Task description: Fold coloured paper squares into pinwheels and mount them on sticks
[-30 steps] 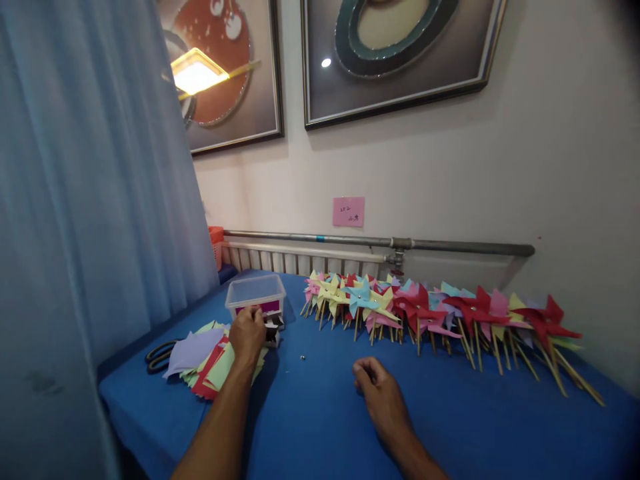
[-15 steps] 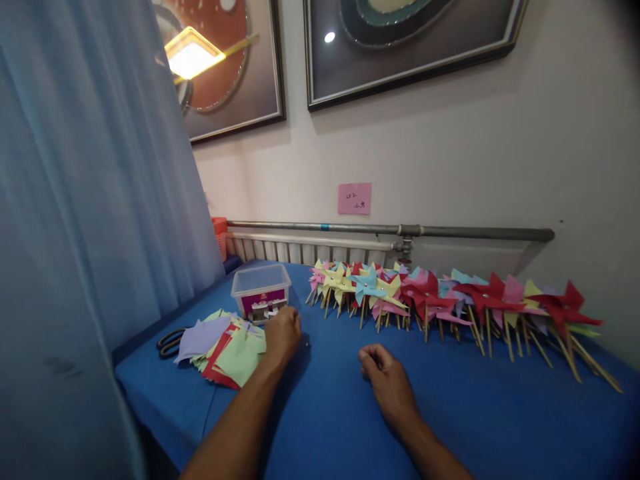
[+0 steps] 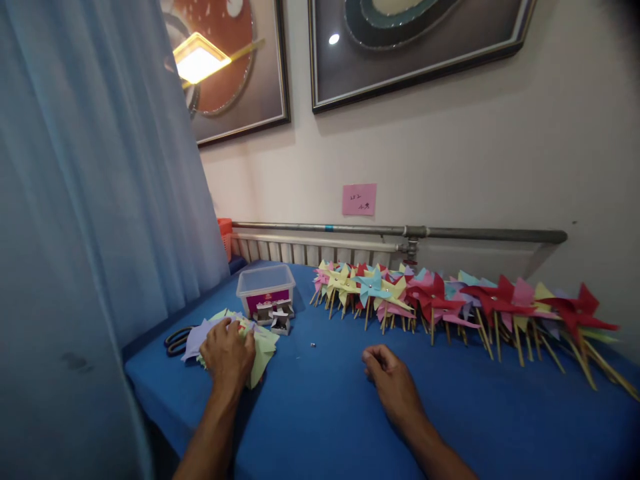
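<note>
My left hand rests on a loose pile of coloured paper pieces, its fingers bent and apart over the top sheets. Green and lilac pieces show around it; the hand hides the middle of the pile. My right hand hovers over or rests on the blue cloth with fingers curled together; whatever they may hold is hidden. Between the hands lies a tiny shiny metal piece. Several small white boxes with dark little contents sit just beyond the paper.
Behind the boxes stands a clear plastic tub. Black scissor handles stick out left of the paper. A long row of paper pinwheels on sticks lies along the back right. A blue curtain hangs at the left; a pipe runs along the wall.
My left hand has moved left and nearer, from the small boxes to the paper pile. The boxes are now in plain view. My right hand stays almost in place.
</note>
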`<state>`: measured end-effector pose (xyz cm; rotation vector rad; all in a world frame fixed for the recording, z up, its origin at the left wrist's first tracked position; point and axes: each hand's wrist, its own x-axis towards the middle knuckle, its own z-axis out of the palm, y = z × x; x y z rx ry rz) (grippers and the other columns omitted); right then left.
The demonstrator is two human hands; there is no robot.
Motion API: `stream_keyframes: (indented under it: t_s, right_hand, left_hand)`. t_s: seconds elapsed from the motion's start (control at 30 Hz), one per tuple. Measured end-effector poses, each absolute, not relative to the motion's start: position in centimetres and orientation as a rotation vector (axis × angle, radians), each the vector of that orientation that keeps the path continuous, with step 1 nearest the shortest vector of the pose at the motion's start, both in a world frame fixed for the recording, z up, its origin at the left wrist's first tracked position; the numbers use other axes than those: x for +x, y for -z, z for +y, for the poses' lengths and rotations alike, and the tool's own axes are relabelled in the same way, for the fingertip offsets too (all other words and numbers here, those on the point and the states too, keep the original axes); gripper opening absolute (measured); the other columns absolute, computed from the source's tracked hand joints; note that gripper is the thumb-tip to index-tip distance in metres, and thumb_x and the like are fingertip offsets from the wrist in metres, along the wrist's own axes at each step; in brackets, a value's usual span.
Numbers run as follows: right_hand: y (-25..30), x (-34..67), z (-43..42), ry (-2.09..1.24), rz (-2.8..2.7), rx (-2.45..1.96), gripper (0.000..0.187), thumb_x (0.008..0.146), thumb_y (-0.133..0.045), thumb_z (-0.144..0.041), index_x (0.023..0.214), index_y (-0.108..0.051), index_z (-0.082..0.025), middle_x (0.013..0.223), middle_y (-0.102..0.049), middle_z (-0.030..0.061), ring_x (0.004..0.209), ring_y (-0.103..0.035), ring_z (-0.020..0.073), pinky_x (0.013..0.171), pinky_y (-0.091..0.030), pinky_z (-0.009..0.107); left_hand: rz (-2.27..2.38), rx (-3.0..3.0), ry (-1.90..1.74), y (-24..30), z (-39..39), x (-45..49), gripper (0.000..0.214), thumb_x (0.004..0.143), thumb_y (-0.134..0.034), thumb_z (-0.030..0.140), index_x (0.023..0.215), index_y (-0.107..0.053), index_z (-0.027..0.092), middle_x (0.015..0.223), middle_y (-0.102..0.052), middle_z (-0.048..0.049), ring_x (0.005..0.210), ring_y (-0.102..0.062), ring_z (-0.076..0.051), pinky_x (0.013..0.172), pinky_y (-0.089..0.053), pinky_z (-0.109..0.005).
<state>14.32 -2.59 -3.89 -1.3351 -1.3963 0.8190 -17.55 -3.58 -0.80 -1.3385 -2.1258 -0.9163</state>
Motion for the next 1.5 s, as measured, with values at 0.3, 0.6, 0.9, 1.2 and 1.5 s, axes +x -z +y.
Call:
stream_keyframes:
  t_s: [0.3, 0.6, 0.9, 1.2, 1.5]
  right_hand:
    - [3.8, 14.2, -2.6, -0.813, -1.377, -1.348, 0.033, 0.082, -0.052, -0.057, 0.078, -0.06, -0.025, 0.069, -0.063, 0.0006, 0.067, -0.063, 0.022, 0.065, -0.05, 0.031]
    - [4.0, 14.3, -2.5, -0.803, -1.395, -1.34, 0.034, 0.084, -0.051, -0.058, 0.08, -0.061, -0.025, 0.07, -0.064, 0.001, 0.069, -0.064, 0.0222, 0.065, -0.05, 0.031]
    - [3.4, 14.2, -2.9, -0.789, -1.41, -1.344, 0.033, 0.084, -0.051, -0.056, 0.079, -0.06, -0.025, 0.067, -0.063, 0.0003, 0.064, -0.061, 0.0207, 0.063, -0.048, 0.03]
    - [4.0, 14.3, -2.5, -0.805, -1.416, -1.342, 0.033, 0.084, -0.051, -0.055, 0.08, -0.061, -0.024, 0.067, -0.062, -0.0009, 0.064, -0.06, 0.0202, 0.061, -0.046, 0.029]
    - [3.0, 14.1, -3.0, -0.809, -1.413, -1.362, 0.032, 0.083, -0.051, -0.055, 0.078, -0.06, -0.024, 0.067, -0.061, -0.0004, 0.065, -0.06, 0.021, 0.063, -0.045, 0.031]
  left_hand:
    - [-2.107, -1.53, 1.134, 1.6, -4.3, -19.6, 0.024, 0.091, -0.055, 0.031, 0.089, -0.076, 0.02, 0.124, -0.071, -0.0121, 0.117, -0.06, -0.032, 0.098, -0.044, -0.046]
    - [-2.401, -1.649, 1.449, -0.6, -3.0, -22.9, 0.039, 0.088, -0.049, 0.048, 0.082, -0.075, 0.019, 0.082, -0.076, -0.0072, 0.076, -0.066, -0.025, 0.067, -0.043, -0.032]
    - [-2.377, -1.63, 1.304, -1.5, -2.2, -23.7, 0.045, 0.09, -0.043, 0.051, 0.085, -0.077, 0.02, 0.092, -0.078, -0.0112, 0.084, -0.068, -0.027, 0.069, -0.042, -0.033]
    - [-2.115, -1.856, 1.197, -1.2, -4.4, -23.6, 0.029, 0.084, -0.058, 0.044, 0.084, -0.075, 0.021, 0.094, -0.075, -0.0073, 0.089, -0.066, -0.025, 0.082, -0.046, -0.034]
    - [-2.106, -1.99, 0.99, -0.4, -4.9, -23.7, 0.018, 0.084, -0.06, 0.033, 0.074, -0.067, 0.02, 0.099, -0.072, -0.0086, 0.097, -0.063, -0.025, 0.088, -0.044, -0.036]
